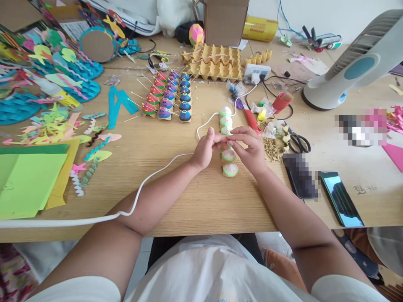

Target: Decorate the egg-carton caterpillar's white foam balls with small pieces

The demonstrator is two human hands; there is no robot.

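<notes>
My left hand (204, 150) and my right hand (251, 147) meet over a strip of egg-carton cups (230, 169) painted white with green rims and small yellow marks. The strip runs away from me on the wooden table, its middle cups hidden by my fingers. Thumb up, my left hand has its fingers closed and reaching to the right. My right thumb and index finger are pinched together against the left fingertips. Whatever sits between them is too small to make out. Beyond to the left stand finished-looking cup strips, red (149, 109), purple (164, 112) and blue (185, 115), with thin sticks poking out.
A white cable (147, 173) crosses my left forearm. Scissors (299, 141), wood shavings (273, 150) and two phones (341, 199) lie right, near a white fan (333, 77). Colored paper (33, 182) and cut-outs lie left; bare egg cartons (217, 63) stand behind.
</notes>
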